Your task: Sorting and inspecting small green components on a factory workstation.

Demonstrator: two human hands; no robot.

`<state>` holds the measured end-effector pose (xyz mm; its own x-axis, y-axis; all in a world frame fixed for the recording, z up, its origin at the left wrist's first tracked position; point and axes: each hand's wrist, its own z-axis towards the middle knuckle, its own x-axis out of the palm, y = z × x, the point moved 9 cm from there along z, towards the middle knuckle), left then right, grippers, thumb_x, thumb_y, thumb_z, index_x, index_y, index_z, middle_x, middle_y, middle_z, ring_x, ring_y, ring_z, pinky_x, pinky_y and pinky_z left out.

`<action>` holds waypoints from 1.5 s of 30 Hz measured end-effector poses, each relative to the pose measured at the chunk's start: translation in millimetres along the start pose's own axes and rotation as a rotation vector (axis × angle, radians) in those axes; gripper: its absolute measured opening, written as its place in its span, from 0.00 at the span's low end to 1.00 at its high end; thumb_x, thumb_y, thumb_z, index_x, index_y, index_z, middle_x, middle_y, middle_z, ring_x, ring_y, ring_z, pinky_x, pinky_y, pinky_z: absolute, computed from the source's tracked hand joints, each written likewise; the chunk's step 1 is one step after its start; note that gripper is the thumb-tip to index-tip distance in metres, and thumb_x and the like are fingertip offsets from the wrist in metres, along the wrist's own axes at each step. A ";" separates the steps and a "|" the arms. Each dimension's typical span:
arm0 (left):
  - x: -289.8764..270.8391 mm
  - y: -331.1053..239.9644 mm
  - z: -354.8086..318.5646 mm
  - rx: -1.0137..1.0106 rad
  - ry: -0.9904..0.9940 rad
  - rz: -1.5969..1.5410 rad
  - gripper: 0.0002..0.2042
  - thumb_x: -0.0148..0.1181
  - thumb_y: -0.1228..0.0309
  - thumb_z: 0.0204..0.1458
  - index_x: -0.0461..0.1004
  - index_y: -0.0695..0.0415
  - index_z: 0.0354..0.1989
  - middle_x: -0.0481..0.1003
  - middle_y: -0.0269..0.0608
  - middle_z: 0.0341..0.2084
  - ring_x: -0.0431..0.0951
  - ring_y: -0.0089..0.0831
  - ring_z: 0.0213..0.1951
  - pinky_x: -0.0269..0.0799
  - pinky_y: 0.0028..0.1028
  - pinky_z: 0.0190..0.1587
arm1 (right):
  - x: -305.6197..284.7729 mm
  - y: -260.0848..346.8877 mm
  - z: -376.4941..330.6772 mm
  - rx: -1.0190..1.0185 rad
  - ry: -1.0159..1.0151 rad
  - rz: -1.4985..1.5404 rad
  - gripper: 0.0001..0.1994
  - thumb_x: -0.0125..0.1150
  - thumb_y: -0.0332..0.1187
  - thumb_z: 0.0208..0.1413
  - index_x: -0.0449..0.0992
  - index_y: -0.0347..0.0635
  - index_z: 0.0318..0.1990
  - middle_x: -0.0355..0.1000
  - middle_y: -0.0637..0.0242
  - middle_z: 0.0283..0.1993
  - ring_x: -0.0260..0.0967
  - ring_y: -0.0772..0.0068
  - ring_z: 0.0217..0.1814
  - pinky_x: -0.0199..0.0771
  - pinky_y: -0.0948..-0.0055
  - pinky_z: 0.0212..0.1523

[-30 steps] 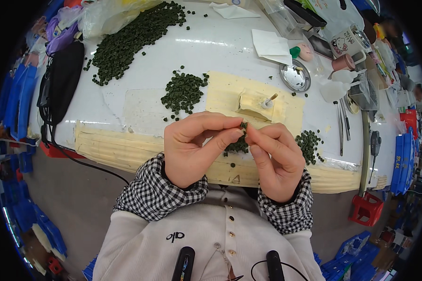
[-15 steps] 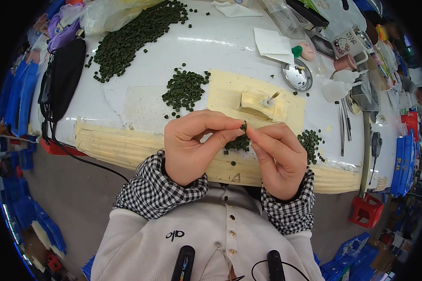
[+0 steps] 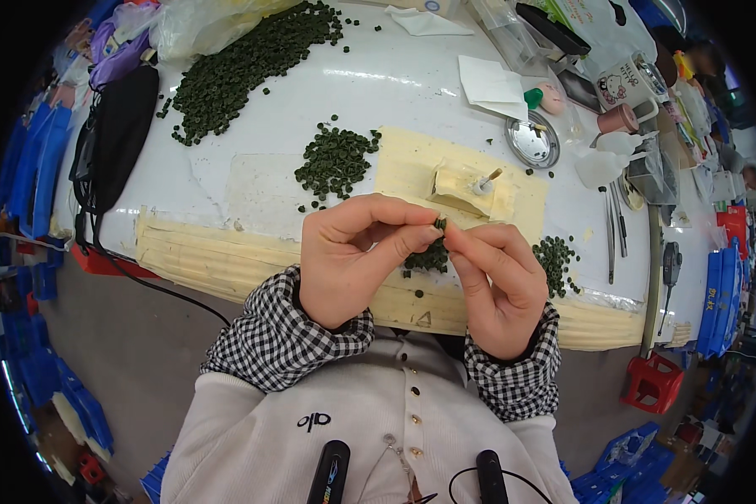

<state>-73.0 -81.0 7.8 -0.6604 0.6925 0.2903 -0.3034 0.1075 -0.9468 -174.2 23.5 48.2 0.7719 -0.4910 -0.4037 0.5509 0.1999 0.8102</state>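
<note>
Between my two hands is a small dark green ring-like piece (image 3: 440, 224), pinched at the fingertips over the table's near side. My left hand (image 3: 353, 252) grips it with thumb and forefinger. From the other side, my right hand (image 3: 500, 277) closes thumb and forefinger against the same piece; the fingers partly hide it. Beneath the hands lies a small pile of similar green pieces (image 3: 428, 259). Just beyond stands a block wrapped in cream tape (image 3: 464, 191), with a small white nozzle-like part (image 3: 482, 185) sticking up from it.
Larger heaps of green pieces (image 3: 244, 71) (image 3: 336, 160) lie farther left, another (image 3: 554, 262) to the right. A round metal dish (image 3: 531, 141), white squeeze bottles (image 3: 601, 166) and tweezers (image 3: 609, 239) are at the right. A black pouch (image 3: 118, 143) lies at the left edge.
My left hand has shifted slightly right, its fingertips still pinching the small piece, which now shows a bit differently between the fingers. The view has shifted slightly.
</note>
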 end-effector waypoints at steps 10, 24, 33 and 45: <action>1.1 -2.6 -1.1 0.023 0.051 0.009 0.08 0.61 0.84 0.51 0.77 0.68 0.40 0.78 0.43 0.37 0.78 0.25 0.40 0.75 0.22 0.44 | -3.2 -3.0 -0.5 0.020 -0.036 0.015 0.16 0.61 0.18 0.52 0.77 0.36 0.50 0.73 0.61 0.38 0.71 0.72 0.36 0.72 0.79 0.37; 8.6 -4.8 -1.1 0.046 0.150 0.091 0.08 0.62 0.85 0.49 0.78 0.66 0.39 0.78 0.43 0.34 0.78 0.25 0.38 0.74 0.22 0.42 | -8.9 -9.3 1.3 0.065 -0.113 0.125 0.07 0.65 0.19 0.49 0.77 0.34 0.37 0.75 0.60 0.35 0.71 0.69 0.37 0.71 0.74 0.40; 10.6 -1.2 -2.3 -0.004 0.168 0.048 0.08 0.61 0.85 0.50 0.78 0.66 0.39 0.79 0.43 0.33 0.79 0.25 0.36 0.75 0.22 0.41 | -10.4 4.6 1.4 -0.052 -0.107 -0.036 0.10 0.64 0.16 0.47 0.78 0.35 0.37 0.74 0.60 0.35 0.73 0.67 0.35 0.73 0.75 0.36; 11.8 5.8 -3.7 -0.078 0.171 -0.052 0.07 0.61 0.83 0.51 0.77 0.67 0.40 0.78 0.42 0.33 0.79 0.24 0.36 0.76 0.21 0.41 | -10.6 8.1 -2.1 -0.081 -0.131 -0.088 0.10 0.65 0.16 0.47 0.78 0.35 0.38 0.73 0.61 0.35 0.73 0.67 0.35 0.74 0.75 0.36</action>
<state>-79.9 -69.6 5.2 -0.5164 0.7952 0.3177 -0.2757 0.1969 -0.9409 -177.3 32.2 58.2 0.6746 -0.6151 -0.4082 0.6423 0.2165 0.7352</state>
